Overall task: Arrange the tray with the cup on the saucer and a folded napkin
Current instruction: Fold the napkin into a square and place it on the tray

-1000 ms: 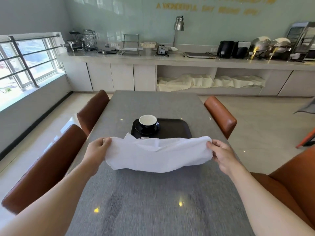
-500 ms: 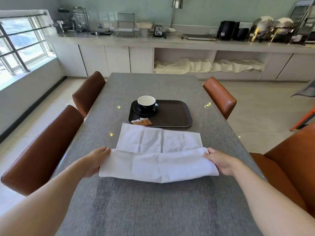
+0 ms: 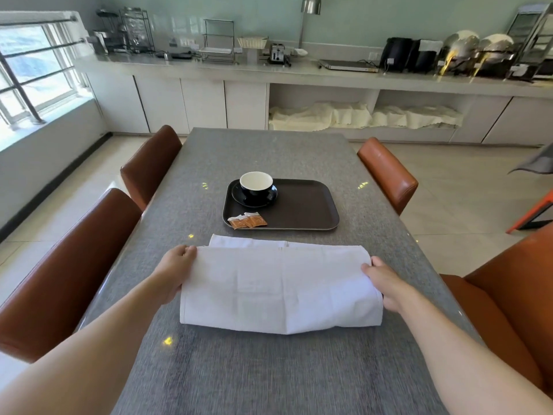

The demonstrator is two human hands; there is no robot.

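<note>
A white cloth napkin [image 3: 281, 290] lies folded over on the grey table [image 3: 269, 378], just on the near side of the dark brown tray [image 3: 302, 205] and not touching it. The left hand [image 3: 175, 272] pinches the napkin's left end, fingers closed on the upper layer; the right hand [image 3: 384, 284] grips the right end the same way. On the tray, a black cup [image 3: 256, 187] with a white inside sits on a black saucer [image 3: 270, 197] in the far left corner, and brown sugar sachets [image 3: 247, 220] lie in the tray's near left corner.
</note>
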